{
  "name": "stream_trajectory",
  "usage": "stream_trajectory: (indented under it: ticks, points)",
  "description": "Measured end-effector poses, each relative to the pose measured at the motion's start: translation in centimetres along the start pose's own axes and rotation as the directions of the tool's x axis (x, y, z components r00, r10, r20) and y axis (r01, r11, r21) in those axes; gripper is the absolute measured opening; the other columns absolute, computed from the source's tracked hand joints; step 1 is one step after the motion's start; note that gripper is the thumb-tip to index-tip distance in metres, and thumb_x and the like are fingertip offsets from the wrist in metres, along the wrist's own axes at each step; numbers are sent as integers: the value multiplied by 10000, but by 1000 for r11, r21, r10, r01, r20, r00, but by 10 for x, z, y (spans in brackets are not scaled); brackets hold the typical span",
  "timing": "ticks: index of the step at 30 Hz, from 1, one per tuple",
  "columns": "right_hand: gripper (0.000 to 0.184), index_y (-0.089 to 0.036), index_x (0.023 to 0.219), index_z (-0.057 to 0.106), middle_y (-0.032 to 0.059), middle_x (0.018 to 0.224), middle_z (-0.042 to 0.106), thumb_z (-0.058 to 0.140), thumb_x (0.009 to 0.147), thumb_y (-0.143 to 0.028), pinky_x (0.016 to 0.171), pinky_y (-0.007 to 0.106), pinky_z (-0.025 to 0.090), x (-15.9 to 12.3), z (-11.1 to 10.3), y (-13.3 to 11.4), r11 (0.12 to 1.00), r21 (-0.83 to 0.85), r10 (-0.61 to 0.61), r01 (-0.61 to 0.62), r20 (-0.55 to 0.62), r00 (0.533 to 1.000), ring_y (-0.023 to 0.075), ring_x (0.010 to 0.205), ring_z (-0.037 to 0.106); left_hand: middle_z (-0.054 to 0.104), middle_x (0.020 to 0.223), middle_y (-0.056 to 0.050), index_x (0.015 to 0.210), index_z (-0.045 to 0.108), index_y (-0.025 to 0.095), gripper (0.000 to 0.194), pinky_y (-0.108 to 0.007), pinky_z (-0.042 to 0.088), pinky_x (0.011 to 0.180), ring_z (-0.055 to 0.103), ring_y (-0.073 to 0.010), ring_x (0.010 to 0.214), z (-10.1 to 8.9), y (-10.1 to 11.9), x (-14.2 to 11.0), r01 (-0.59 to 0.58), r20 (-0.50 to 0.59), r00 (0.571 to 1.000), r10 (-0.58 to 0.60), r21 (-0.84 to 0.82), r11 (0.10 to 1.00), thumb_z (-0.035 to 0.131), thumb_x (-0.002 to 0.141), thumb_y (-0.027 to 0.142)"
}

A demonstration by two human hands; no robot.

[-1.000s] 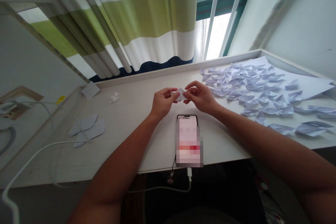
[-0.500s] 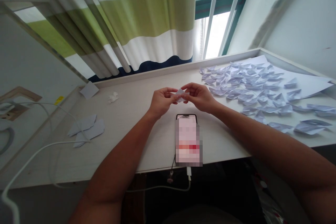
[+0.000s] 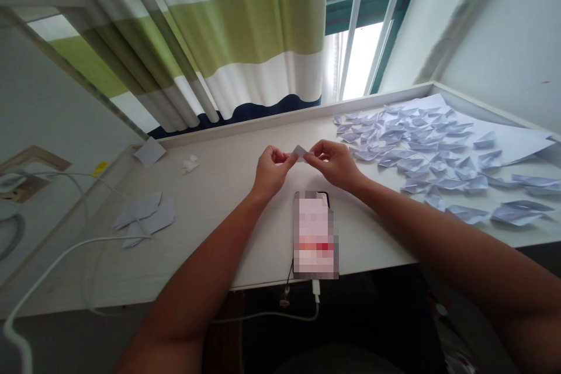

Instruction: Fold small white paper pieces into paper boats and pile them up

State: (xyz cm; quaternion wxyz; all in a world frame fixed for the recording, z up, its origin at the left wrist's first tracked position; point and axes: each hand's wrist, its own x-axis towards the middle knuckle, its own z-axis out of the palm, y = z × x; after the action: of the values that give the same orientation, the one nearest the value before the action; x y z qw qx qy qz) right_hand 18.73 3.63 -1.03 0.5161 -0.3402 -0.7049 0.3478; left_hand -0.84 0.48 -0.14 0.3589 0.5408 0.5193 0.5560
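Observation:
A small folded piece of white paper [image 3: 300, 151] is held up between my two hands, its pointed corner upward. My left hand [image 3: 272, 168] pinches its left side between thumb and curled fingers. On the other side, my right hand [image 3: 333, 162] pinches it the same way. The thumbs press near the lower part of the paper, and the fingers behind it are partly hidden. Just below the hands lies a phone [image 3: 313, 234], its screen blurred. Many folded paper boats [image 3: 421, 140] spread over the table to the right of my right hand.
Flat paper pieces [image 3: 149, 219] lie at the left, with another sheet [image 3: 149, 152] in the back left corner. A crumpled white scrap [image 3: 190, 164] is nearby. A white cable [image 3: 70, 248] crosses the left side; a charging plug [image 3: 316, 289] joins the phone at the table's front edge.
My fingers have shifted on the paper: both hands now pinch its sides with fingers more curled, and its upper corner shows more plainly. The other things stay put.

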Motion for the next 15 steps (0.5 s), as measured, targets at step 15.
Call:
stream_trajectory:
  ticks: [15]
  points:
    - [184,-282,1120,741,111,1477,669,743,942,-241,1211,636,468,-1,-8,-2,864,-319,-348,390,183,920,372,1480,557,805,924,-71,1016,763,160,200,-346,617,847,790,-200,847,2,10,-3,179,191,973,-129,-275,945,772,888,314]
